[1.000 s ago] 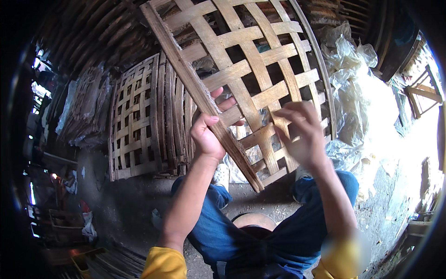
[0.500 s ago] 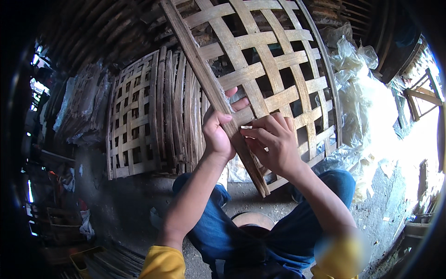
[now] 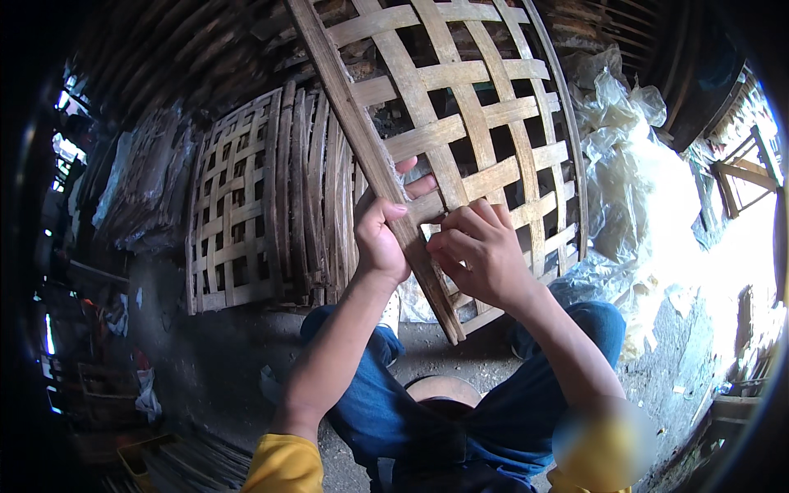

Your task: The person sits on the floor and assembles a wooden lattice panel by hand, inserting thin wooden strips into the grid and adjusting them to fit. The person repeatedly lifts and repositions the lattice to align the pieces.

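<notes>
A woven bamboo lattice panel (image 3: pixel 436 135) with a wooden edge rail (image 3: pixel 355 117) is held up tilted before me. My left hand (image 3: pixel 384 234) closes on that rail, thumb on the near face and fingertips showing through the openings behind. Close beside it, my right hand (image 3: pixel 479 251) has its fingers curled and pinched at the lower left of the weave, against the rail. Whatever small piece those fingertips may hold is hidden.
More lattice panels (image 3: pixel 238 201) lean in a stack to the left. Crumpled clear plastic sheeting (image 3: pixel 612 164) lies at the right. Thin slats (image 3: pixel 193 460) rest at the lower left. Below my hands are my knees in blue jeans (image 3: pixel 588 333) and a round brown object (image 3: pixel 444 390).
The panel has turned slightly, its right side and lower end shifting left. My left hand keeps its hold on the rail; my right fingers stay pinched at the weave.
</notes>
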The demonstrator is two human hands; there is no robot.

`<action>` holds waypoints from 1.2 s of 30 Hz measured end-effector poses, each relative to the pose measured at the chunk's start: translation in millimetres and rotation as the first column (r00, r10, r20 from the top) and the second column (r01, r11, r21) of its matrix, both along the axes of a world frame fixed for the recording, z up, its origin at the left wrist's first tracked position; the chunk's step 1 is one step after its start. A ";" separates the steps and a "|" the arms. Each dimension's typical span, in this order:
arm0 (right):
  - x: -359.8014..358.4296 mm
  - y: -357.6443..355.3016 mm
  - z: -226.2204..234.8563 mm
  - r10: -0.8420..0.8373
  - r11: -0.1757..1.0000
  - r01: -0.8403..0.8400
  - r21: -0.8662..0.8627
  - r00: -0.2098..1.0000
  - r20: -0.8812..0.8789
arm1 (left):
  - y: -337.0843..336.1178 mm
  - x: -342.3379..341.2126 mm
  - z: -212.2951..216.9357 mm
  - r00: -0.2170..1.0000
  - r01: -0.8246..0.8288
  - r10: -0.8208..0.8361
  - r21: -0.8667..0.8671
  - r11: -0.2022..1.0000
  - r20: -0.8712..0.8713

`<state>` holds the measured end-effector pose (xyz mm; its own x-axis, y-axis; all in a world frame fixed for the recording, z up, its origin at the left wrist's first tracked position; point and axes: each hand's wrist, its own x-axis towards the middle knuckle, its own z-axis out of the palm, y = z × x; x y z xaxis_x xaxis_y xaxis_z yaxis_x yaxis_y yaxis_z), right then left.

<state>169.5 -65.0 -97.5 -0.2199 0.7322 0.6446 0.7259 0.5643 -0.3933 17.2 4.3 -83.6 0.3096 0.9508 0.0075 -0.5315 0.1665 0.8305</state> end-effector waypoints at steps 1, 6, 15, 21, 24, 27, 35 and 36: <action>0.9 -0.9 0.6 0.011 1.000 -0.012 0.005 1.000 0.014 | -0.3 -0.2 0.7 1.000 0.000 0.000 -0.007 1.000 0.004; 5.9 -10.6 2.6 0.026 0.999 -0.025 -0.021 0.998 0.056 | -0.8 -0.7 -1.3 1.000 -0.006 0.006 -0.007 1.000 0.028; 15.0 -15.4 8.9 0.112 0.989 -0.102 -0.104 0.989 0.095 | 3.0 0.6 -4.1 0.999 0.001 0.001 -0.044 0.999 0.034; 18.9 -18.1 5.3 0.129 0.988 -0.117 -0.099 0.984 0.121 | -0.6 1.4 -2.5 0.997 -0.007 0.013 -0.086 0.996 0.077; 19.9 -19.4 5.7 0.120 0.989 -0.105 -0.104 0.981 0.153 | -1.9 4.2 -1.3 0.996 -0.016 0.023 -0.089 0.996 0.082; 14.4 -16.2 2.8 0.088 0.996 -0.085 -0.025 0.979 0.183 | -2.5 3.2 0.2 0.998 -0.022 0.026 -0.072 0.997 0.052; 15.1 -12.9 2.0 0.023 1.000 -0.022 -0.018 0.996 0.083 | 0.6 -1.4 1.9 0.999 0.027 -0.025 -0.044 0.999 0.036; 14.1 -12.6 1.6 0.038 0.999 -0.037 -0.009 0.996 0.085 | 0.7 -2.0 3.6 0.999 0.024 -0.022 -0.059 0.998 0.024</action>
<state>183.6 -77.6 -95.9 -0.3011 0.7271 0.6169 0.7355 0.5889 -0.3351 15.2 4.9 -79.9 0.3316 0.9425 -0.0416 -0.5460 0.2277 0.8062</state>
